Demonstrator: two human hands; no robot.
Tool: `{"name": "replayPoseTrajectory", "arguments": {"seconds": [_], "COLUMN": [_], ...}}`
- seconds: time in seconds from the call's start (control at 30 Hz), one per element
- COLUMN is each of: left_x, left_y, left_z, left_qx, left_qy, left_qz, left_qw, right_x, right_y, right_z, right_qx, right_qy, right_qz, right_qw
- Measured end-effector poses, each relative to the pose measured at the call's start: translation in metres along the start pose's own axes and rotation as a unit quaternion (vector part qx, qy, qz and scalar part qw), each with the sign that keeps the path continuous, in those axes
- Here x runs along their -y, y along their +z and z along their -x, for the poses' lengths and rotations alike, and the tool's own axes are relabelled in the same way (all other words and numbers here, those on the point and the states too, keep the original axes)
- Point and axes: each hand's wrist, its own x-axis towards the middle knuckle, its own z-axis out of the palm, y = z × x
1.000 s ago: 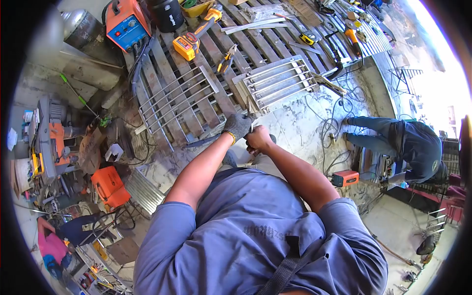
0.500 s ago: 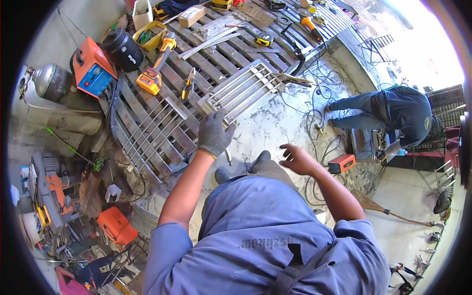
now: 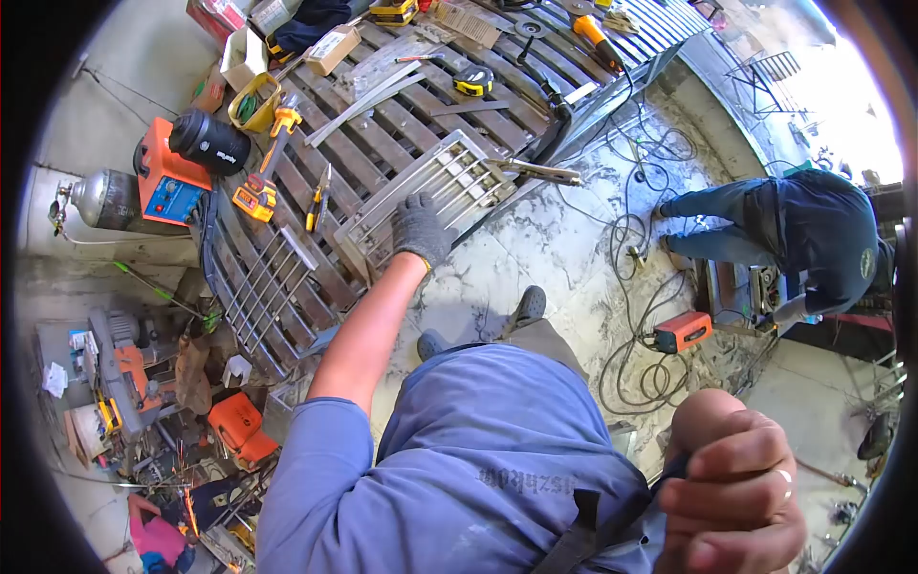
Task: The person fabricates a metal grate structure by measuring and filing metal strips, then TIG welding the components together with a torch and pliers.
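Note:
My left hand (image 3: pixel 421 230), in a grey work glove, rests on the near side of a rectangular metal grille (image 3: pixel 464 177), its fingers lying flat over the frame and bars. A clamp (image 3: pixel 535 170) grips the right end of the grille at the edge of the slatted table (image 3: pixel 397 143). Bare and with a ring on one finger, my right hand (image 3: pixel 736 488) is raised close to the camera at the lower right. Its fingers are curled closed beside my chest; what they hold, if anything, is hidden.
Pliers (image 3: pixel 319 198), a yellow grinder (image 3: pixel 258 196), a tape measure (image 3: pixel 473 80) and a second bar grille (image 3: pixel 263 297) lie on the table. An orange welding machine (image 3: pixel 170 177) stands left. Cables (image 3: pixel 626 354) trail across the floor. A person (image 3: pixel 813 234) bends over at right.
My right hand has risen from beside my waist toward the camera, and its fingers have curled closed. My left hand has shifted further onto the grille. The whole view has shifted slightly.

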Motion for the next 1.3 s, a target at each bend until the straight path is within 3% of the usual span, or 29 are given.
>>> {"name": "replayPoseTrajectory", "arguments": {"seconds": [0.07, 0.23, 0.27, 0.4, 0.53, 0.7, 0.87, 0.97, 1.0, 1.1, 1.13, 1.17, 1.23, 1.3], "left_x": [-0.005, -0.019, -0.02, -0.027, -0.031, -0.038, -0.068, -0.059, -0.058, -0.037, -0.032, -0.028, -0.053, -0.062], "left_y": [0.001, 0.001, 0.0, 0.004, 0.021, 0.027, -0.005, 0.016, 0.02, 0.044, 0.054, 0.063, 0.001, -0.003], "left_z": [-0.006, -0.008, -0.012, -0.01, 0.003, 0.018, 0.017, -0.005, -0.013, -0.048, -0.057, -0.061, -0.06, -0.058], "left_qx": [0.008, 0.01, 0.024, 0.03, -0.06, -0.125, -0.137, -0.081, -0.109, -0.051, -0.094, -0.023, 0.12, 0.089], "left_qy": [-0.011, -0.064, -0.069, -0.091, -0.119, -0.144, -0.16, -0.177, -0.144, -0.099, -0.012, -0.09, -0.241, -0.272], "left_qz": [-0.008, -0.042, -0.048, -0.053, -0.022, 0.035, 0.043, 0.273, 0.294, 0.347, 0.266, 0.394, 0.606, 0.708], "left_qw": [1.0, 0.997, 0.996, 0.994, 0.991, 0.981, 0.977, 0.942, 0.939, 0.931, 0.959, 0.914, 0.749, 0.646], "right_x": [-0.027, -0.078, -0.092, -0.15, -0.235, -0.305, -0.362, -0.384, -0.395, -0.426, -0.439, -0.452, -0.47, -0.483], "right_y": [-0.034, -0.114, -0.119, -0.166, -0.158, -0.151, -0.128, -0.11, -0.105, -0.091, -0.088, -0.087, -0.086, -0.087], "right_z": [0.027, 0.003, 0.017, 0.017, 0.033, 0.032, 0.045, 0.045, 0.052, 0.067, 0.075, 0.08, 0.087, 0.089], "right_qx": [-0.03, 0.037, 0.012, 0.077, 0.006, 0.105, 0.212, 0.266, 0.282, 0.287, 0.283, 0.279, 0.277, 0.28], "right_qy": [-0.04, -0.041, -0.09, 0.04, 0.102, 0.341, 0.363, 0.383, 0.382, 0.392, 0.399, 0.407, 0.431, 0.439], "right_qz": [0.0, -0.064, -0.03, -0.062, 0.052, 0.109, 0.143, 0.128, 0.128, 0.142, 0.161, 0.179, 0.217, 0.243], "right_qw": [0.999, 0.996, 0.995, 0.994, 0.993, 0.928, 0.896, 0.875, 0.871, 0.862, 0.857, 0.851, 0.831, 0.818]}}
